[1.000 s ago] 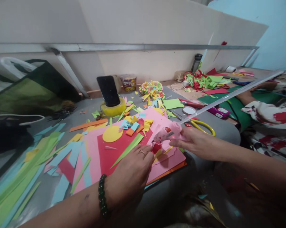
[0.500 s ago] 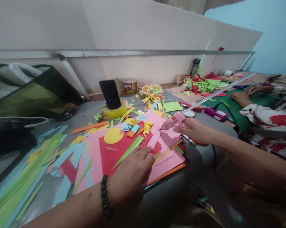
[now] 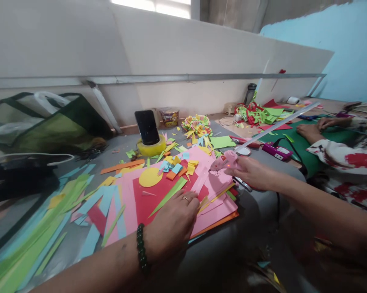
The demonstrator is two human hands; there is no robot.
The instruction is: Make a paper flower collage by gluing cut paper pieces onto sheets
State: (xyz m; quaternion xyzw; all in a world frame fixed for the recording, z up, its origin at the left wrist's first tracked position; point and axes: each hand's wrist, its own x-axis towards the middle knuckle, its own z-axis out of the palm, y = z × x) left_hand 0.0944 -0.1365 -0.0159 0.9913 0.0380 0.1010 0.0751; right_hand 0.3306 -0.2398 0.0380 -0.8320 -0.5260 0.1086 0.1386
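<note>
Pink hot-glue gun [image 3: 224,162] is gripped in the right hand [image 3: 252,173], beside a pink paper strip [image 3: 200,181]. The left hand [image 3: 174,215] rests at the strip's near end; whether pinching, I cannot tell.

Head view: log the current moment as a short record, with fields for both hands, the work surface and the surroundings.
Left grip: at the near end of a pink strip
Right grip: closed around a pink glue gun
Nozzle: near the strip's far end; contact unclear
Work surface: red sheet, yellow circle partly over it
Behind: phone at a yellow tape roll
</note>
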